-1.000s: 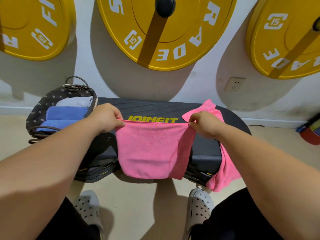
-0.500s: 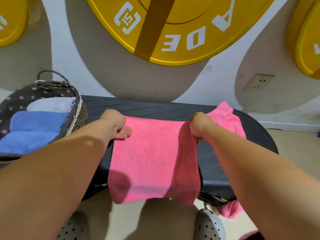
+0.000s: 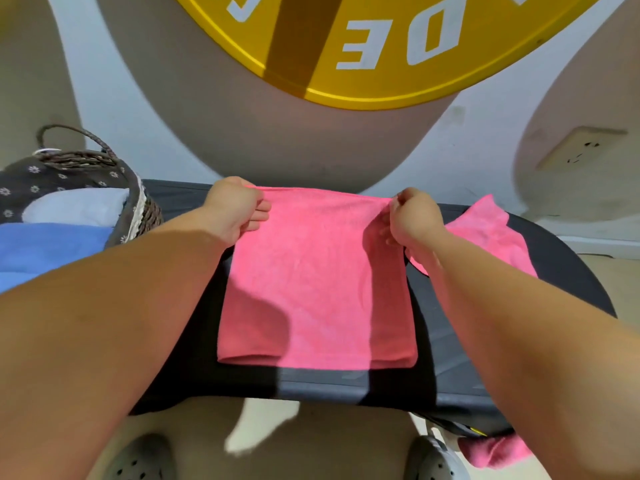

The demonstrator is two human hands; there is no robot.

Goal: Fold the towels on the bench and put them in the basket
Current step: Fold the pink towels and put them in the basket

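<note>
Readable only: white letters "D" and "E", upside down, on the yellow weight plate (image 3: 391,74); further letters cut off at the frame's edge.

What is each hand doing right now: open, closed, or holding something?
Left hand: grips the folded pink towel, far left corner.
Right hand: grips its far right corner.

The left edge cuts off the woven, dark-lined basket (image 3: 147,211) and the folded blue towel (image 3: 52,247) inside; the right forearm (image 3: 519,323) hides part of the crumpled pink towel (image 3: 491,226).
</note>
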